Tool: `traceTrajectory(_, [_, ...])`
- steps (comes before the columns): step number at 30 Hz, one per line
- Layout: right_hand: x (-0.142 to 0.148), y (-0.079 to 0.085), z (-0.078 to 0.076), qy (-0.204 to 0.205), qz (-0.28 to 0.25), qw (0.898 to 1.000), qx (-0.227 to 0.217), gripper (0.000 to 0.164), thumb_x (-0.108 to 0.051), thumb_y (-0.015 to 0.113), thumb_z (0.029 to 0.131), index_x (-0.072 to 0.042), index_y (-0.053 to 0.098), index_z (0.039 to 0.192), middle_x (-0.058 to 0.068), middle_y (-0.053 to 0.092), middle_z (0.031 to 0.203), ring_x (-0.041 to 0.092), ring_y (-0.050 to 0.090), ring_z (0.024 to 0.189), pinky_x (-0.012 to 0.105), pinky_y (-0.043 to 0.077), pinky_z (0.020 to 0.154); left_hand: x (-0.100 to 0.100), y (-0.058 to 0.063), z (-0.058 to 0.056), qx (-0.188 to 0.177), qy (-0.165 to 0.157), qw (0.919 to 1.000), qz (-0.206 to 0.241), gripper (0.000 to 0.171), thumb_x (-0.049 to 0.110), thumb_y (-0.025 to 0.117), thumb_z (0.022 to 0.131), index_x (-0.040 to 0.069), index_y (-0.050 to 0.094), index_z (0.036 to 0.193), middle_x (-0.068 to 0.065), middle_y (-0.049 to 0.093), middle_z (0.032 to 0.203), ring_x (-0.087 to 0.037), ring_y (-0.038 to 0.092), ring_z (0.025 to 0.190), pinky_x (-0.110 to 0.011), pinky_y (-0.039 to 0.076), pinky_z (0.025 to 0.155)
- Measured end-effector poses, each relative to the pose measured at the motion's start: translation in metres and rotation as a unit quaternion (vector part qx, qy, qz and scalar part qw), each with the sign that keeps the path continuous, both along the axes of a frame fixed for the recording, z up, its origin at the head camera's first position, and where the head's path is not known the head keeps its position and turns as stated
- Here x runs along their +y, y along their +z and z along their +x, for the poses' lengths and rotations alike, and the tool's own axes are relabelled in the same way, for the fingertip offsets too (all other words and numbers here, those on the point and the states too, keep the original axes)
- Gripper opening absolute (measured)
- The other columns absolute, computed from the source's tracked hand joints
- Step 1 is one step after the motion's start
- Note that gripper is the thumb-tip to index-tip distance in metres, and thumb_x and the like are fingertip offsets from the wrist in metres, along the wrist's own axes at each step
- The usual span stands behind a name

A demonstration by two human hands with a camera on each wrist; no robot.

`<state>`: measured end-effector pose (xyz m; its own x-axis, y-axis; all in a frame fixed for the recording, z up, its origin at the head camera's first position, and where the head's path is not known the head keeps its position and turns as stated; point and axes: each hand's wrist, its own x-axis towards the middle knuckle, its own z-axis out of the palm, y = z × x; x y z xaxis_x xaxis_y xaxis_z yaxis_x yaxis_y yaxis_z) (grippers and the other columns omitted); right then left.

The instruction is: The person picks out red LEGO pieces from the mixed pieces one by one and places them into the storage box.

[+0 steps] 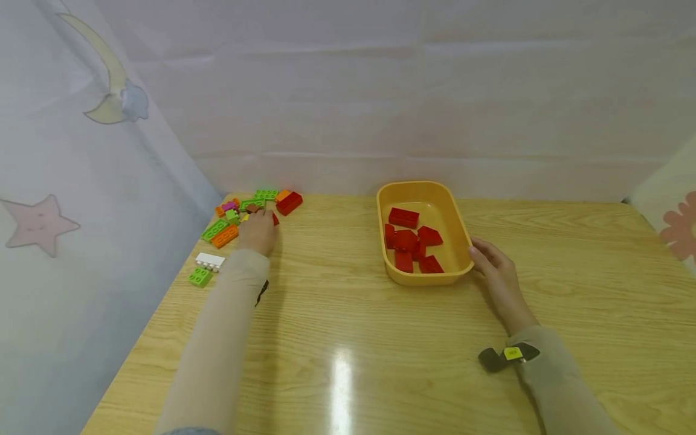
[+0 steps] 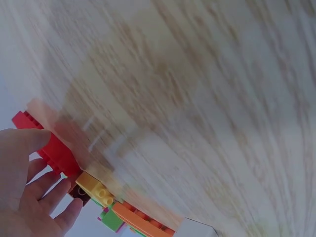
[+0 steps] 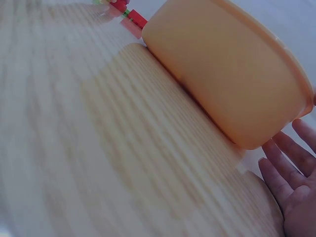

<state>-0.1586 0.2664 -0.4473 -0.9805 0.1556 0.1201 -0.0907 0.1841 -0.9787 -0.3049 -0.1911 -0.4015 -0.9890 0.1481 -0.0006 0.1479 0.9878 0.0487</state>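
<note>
At the back left of the table, my left hand (image 1: 258, 232) is among toy building bricks. Its thumb and fingers lie on either side of a red brick (image 2: 60, 155), and in the head view the hand covers most of that brick. Another red brick (image 1: 289, 203) lies just beyond. My right hand (image 1: 497, 281) holds the near right corner of a yellow plastic tub (image 1: 426, 279), thumb at the rim and the other fingers (image 3: 281, 170) spread below along the outer wall. Several red bricks (image 1: 404, 217) of different shapes lie in the tub.
Green, orange and other coloured bricks (image 1: 225, 235) cluster near the table's left edge. A white brick (image 1: 210, 261) and a light green brick (image 1: 200, 277) sit closer to me. A pale cloth (image 1: 348, 121) hangs behind the wood-grain table (image 1: 380, 344).
</note>
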Motion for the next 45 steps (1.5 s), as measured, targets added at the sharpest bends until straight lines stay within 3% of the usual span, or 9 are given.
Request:
traceTrajectory(7, [0.0,0.0,-0.001,-0.001,0.004,1.0,-0.002,0.055,-0.033,0.054,0.103,0.003,0.046,0.144,-0.007,0.056,0.127,0.004,0.056,0.108,0.012,0.048,0.084,0.004,-0.001,0.001,0.003,0.004,1.0,0.006,0.041,0.012,0.048,0.103,-0.012,0.045,0.136,-0.03,0.054,0.129,-0.045,0.056,0.113,-0.059,0.05,0.088])
traceTrajectory(13, [0.0,-0.001,-0.001,-0.001,0.005,1.0,-0.002,0.054,-0.032,0.054,0.103,0.004,0.048,0.142,-0.011,0.057,0.123,0.004,0.057,0.105,0.012,0.049,0.083,0.005,-0.003,-0.001,0.003,0.004,0.9999,-0.013,0.027,0.008,0.045,0.104,-0.011,0.05,0.122,-0.029,0.057,0.119,-0.042,0.057,0.108,-0.055,0.052,0.084])
traceTrajectory(22, [0.0,-0.003,-0.001,0.0,0.015,1.0,0.006,0.052,-0.031,0.054,0.103,0.004,0.049,0.141,-0.015,0.057,0.121,0.001,0.057,0.105,0.012,0.048,0.083,0.009,-0.002,0.001,0.025,0.0,0.9994,-0.022,0.021,0.002,0.044,0.104,-0.011,0.052,0.117,-0.028,0.063,0.109,-0.042,0.063,0.096,-0.054,0.055,0.076])
traceTrajectory(33, [0.0,-0.002,-0.002,-0.002,0.019,1.0,-0.001,0.053,-0.033,0.054,0.103,0.004,0.049,0.141,-0.016,0.059,0.117,0.001,0.059,0.1,0.012,0.048,0.083,0.013,-0.004,0.003,-0.008,-0.001,0.9999,-0.014,0.034,0.001,0.048,0.102,-0.011,0.047,0.134,-0.029,0.055,0.121,-0.04,0.064,0.093,-0.052,0.057,0.074])
traceTrajectory(38, [0.0,-0.002,-0.002,-0.002,0.011,1.0,-0.008,0.054,-0.033,0.055,0.103,0.003,0.048,0.142,-0.016,0.058,0.119,0.002,0.06,0.099,0.012,0.048,0.083,0.017,-0.001,0.002,-0.002,-0.011,0.9999,-0.004,0.034,0.006,0.054,0.101,-0.011,0.051,0.131,-0.03,0.056,0.121,-0.04,0.065,0.093,-0.052,0.057,0.073])
traceTrajectory(45, [0.0,-0.003,-0.003,0.004,-0.011,1.0,-0.022,0.055,-0.035,0.055,0.102,0.0,0.047,0.143,-0.014,0.057,0.121,0.004,0.061,0.098,0.013,0.049,0.083,0.02,0.002,0.002,0.009,-0.032,0.9989,0.032,0.039,0.016,0.067,0.096,-0.003,0.057,0.128,-0.025,0.059,0.124,-0.038,0.062,0.105,-0.051,0.056,0.082])
